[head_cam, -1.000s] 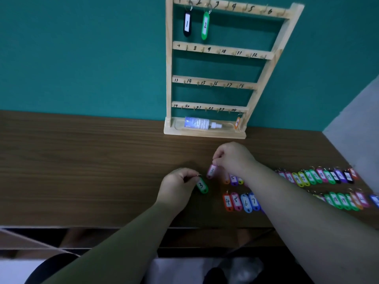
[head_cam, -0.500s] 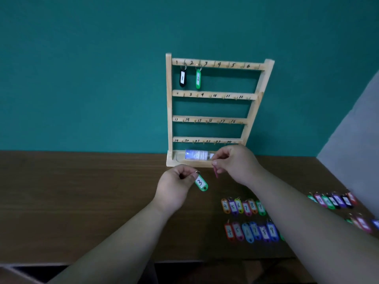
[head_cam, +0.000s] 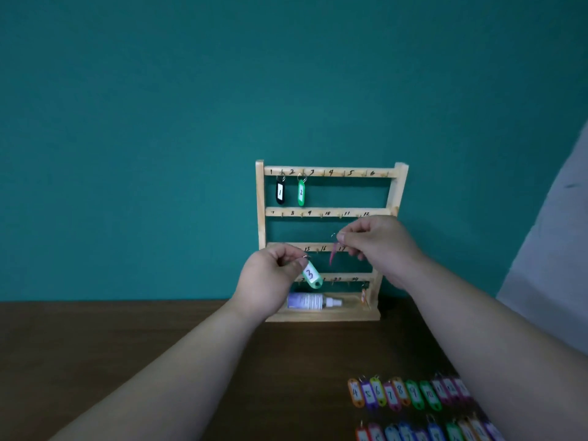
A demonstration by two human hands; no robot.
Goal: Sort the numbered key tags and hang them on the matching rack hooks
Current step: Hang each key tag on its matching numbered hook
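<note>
From the head camera, my left hand (head_cam: 270, 278) pinches the ring of the green tag marked 3 (head_cam: 311, 275), which dangles in front of the lower rails of the rack (head_cam: 261, 218). My right hand (head_cam: 378, 246) pinches the ring of a pink tag (head_cam: 332, 254). That tag hangs edge-on to me, so I cannot read its number.

Tags 1 (head_cam: 280, 193) and 2 (head_cam: 301, 192) hang on the top rail, and the hook for 3 (head_cam: 323, 174) beside them is bare.

The likeliest slip, I think, is at that hook. The hooks are small and close together, and the tag swings freely under my fingertips, so the ring could miss the hook or catch the one for 4. My knuckles could also knock tag 2 off.

With both hands full, neither can steady the rack, and a push might tip it back against the wall.

If I drop a tag, it could land among the sorted rows (head_cam: 410, 394) on the table (head_cam: 127, 345) and scatter their order.
</note>
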